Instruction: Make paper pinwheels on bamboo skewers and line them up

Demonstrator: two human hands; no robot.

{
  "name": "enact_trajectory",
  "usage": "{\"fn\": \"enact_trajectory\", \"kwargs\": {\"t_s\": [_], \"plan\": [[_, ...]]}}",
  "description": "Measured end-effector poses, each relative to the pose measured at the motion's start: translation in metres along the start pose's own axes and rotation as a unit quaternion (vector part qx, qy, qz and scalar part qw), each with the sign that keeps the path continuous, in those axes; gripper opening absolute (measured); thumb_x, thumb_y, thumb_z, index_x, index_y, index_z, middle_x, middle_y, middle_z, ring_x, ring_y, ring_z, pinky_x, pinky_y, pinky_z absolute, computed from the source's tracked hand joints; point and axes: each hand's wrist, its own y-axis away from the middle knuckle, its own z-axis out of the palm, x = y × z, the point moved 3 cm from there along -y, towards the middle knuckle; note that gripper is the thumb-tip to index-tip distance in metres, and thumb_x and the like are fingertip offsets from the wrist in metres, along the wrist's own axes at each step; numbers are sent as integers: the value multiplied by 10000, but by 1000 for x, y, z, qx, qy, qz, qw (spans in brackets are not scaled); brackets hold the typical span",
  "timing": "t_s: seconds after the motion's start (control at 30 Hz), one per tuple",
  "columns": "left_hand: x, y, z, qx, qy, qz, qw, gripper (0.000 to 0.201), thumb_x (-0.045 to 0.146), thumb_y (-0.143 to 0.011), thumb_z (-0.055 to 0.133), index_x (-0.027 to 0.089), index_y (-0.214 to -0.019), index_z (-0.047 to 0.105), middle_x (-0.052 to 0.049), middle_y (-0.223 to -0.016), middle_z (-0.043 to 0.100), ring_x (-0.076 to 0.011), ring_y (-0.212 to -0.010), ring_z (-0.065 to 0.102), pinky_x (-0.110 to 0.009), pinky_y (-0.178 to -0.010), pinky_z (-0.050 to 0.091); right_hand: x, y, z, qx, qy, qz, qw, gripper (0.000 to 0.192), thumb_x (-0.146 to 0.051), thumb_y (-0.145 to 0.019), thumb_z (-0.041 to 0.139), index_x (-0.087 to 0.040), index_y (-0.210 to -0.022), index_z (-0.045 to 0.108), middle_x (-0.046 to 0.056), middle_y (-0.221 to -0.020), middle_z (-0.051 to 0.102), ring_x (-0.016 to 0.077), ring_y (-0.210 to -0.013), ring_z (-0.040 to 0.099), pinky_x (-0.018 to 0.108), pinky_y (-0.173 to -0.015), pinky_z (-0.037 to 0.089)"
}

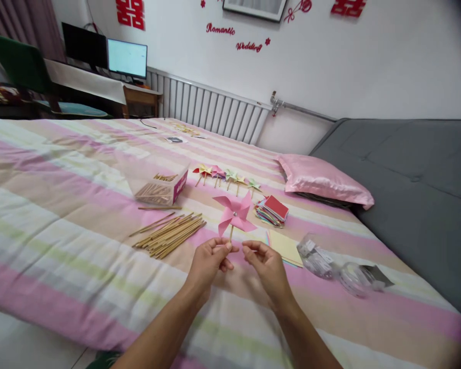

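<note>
Reaching in from the bottom edge over the pink, green and cream striped bedcover (61,241): two bare forearms. Left hand (209,261) pinching the thin wooden stick of a pink folded-paper pinwheel (235,214) between thumb and forefinger, holding it upright just above the bedcover. Right hand (267,266) hovering just beside the stick, fingers curled loosely with thumb and forefinger tips close together, gripping nothing visible. Lying to the left: a loose bundle of pale wooden sticks (171,234). Sitting beyond that: a clear plastic box with a pink end (163,187), holding more sticks. Resting in a row further back: small finished pinwheels in mixed colours (226,177). Sitting right of the pinwheel: a stack of coloured paper squares with red on top (272,210), yellow paper sheets (286,246) and crumpled clear plastic bags (330,266).
</note>
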Motion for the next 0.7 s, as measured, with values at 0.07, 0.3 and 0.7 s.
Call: {"fn": "enact_trajectory", "kwargs": {"t_s": [0.07,0.3,0.7], "plan": [[4,0,-2,10,4,8,1000,285,332,-658,697,136,-811,558,-51,-749,710,-56,-431,526,-181,-460,361,2,1,12,-12,0,-1,1000,279,-406,-690,685,-167,-832,700,40,-761,689,133,-600,551,271,-616,448],[7,-2,-10,39,34,5,999,268,310,-607,742,107,-727,615,-4,-565,647,-98,-502,595,-173,-480,397,4,-3,47,8,-80,13,997,275,-390,-672,701,-169,-835,720,57,-823,713,182,-724,621,306,-694,486],[16,-7,-32,68,23,26,997,364,286,-640,707,120,-942,591,-41,-674,687,-140,-588,641,-218,-550,462,-7,-31,75,74,-91,73,990,203,-314,-627,713,-125,-696,691,31,-678,670,91,-528,535,197,-478,396]]}}
